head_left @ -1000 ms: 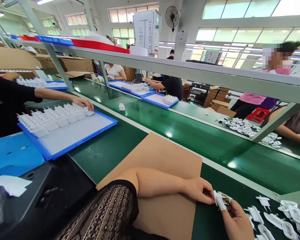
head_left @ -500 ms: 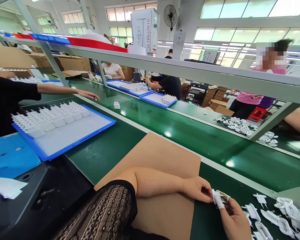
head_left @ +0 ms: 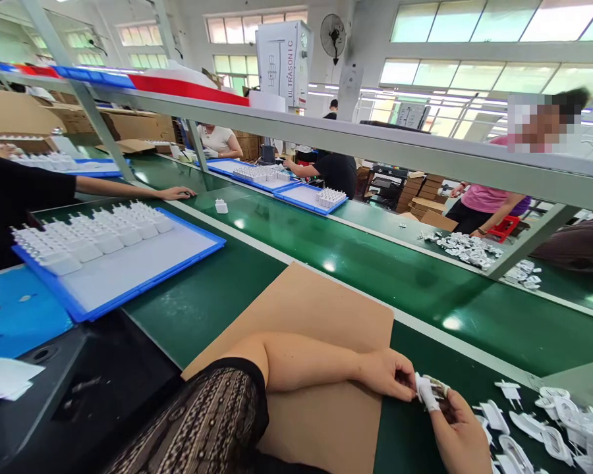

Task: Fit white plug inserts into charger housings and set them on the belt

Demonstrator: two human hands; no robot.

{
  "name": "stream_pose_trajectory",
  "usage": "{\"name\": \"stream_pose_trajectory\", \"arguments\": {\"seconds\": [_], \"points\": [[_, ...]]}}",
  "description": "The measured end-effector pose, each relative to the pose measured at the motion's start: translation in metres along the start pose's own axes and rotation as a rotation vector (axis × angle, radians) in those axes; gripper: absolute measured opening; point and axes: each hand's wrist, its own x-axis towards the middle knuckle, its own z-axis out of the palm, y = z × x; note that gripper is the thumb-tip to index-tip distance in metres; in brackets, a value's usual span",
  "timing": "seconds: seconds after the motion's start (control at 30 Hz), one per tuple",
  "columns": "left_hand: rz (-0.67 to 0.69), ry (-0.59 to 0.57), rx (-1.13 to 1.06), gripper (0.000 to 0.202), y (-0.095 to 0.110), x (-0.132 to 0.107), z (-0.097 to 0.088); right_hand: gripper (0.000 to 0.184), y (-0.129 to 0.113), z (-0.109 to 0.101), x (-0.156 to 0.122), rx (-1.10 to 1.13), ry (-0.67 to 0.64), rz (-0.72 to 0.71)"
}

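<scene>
My left hand (head_left: 388,374) reaches across from the left, its fingers closed in a pinch at the near side of a small white plug piece (head_left: 421,384) with metal pins. Facing it, my right hand (head_left: 458,428) grips the same piece between thumb and fingertips, which are wrapped in white covering. Part of the piece is hidden by the fingers. Right beside my right hand lies a pile of white plug parts (head_left: 556,444), some with two pins. Under my left forearm is a brown cardboard sheet (head_left: 326,303) on the green table.
A blue-rimmed tray (head_left: 192,253) with rows of white plugs stands left. A co-worker's hand (head_left: 178,193) rests by the green belt (head_left: 375,263), which carries one white plug (head_left: 221,207). A metal shelf rail (head_left: 400,145) crosses above. More plug parts (head_left: 469,247) lie beyond.
My hands keep hold of the plug piece with hardly any movement. The lone plug on the belt sits slightly further left. The co-worker's hand has lowered, and the person in pink leans with an arm down.
</scene>
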Motion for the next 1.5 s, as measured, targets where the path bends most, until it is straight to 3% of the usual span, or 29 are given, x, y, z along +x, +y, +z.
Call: {"name": "stream_pose_trajectory", "arguments": {"seconds": [0.37,0.63,0.77,1.07,1.33,1.5], "points": [[-0.045,0.047,-0.089,0.012,-0.006,-0.001,0.002,0.045,-0.002,0.001,0.0,0.003,0.018,-0.017],[0.084,0.058,0.039,0.01,0.004,-0.009,0.002,0.025,-0.011,0.007,-0.007,0.094,0.033,-0.182],[0.11,0.045,0.093,0.007,0.006,-0.014,0.001,0.02,-0.011,0.01,-0.013,0.135,0.045,-0.183],[0.038,0.038,0.02,0.015,0.005,-0.014,0.007,0.025,-0.007,0.007,-0.017,0.116,0.051,-0.202],[0.034,0.015,-0.112,0.049,-0.002,-0.001,0.005,0.04,0.005,0.001,0.0,0.049,0.041,-0.085],[-0.037,0.017,-0.171,0.035,0.0,-0.001,0.005,0.043,0.008,0.0,0.001,0.04,0.044,-0.049]]}}
